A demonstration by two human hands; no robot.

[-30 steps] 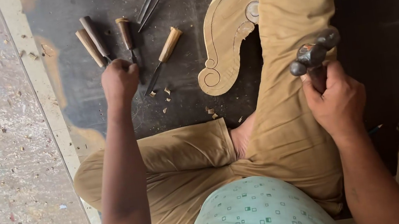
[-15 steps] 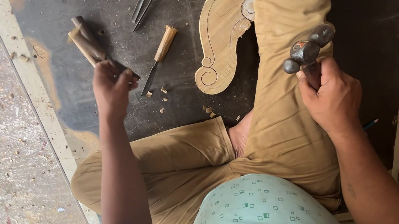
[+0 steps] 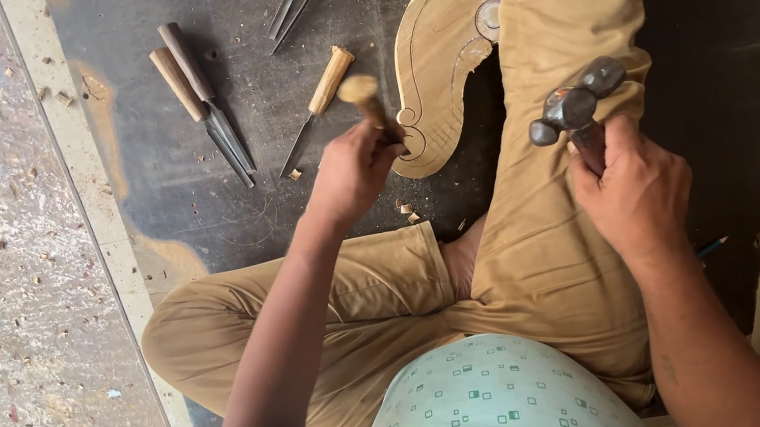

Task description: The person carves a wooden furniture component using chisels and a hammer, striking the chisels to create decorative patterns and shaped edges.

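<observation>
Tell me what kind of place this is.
Most likely a wood carver's floor workshop. The left hand holds a chisel at a scrolled wooden carving, the right hand holds a hammer, and spare chisels lie among wood chips.

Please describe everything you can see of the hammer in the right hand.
The hammer has a dark, worn metal head with a rounded knob at one end and a blunter face at the other. The head lies tilted above the person's tan trouser leg. Its handle is almost wholly hidden inside the right hand, which grips it just below the head. Nothing else touches it.
</observation>
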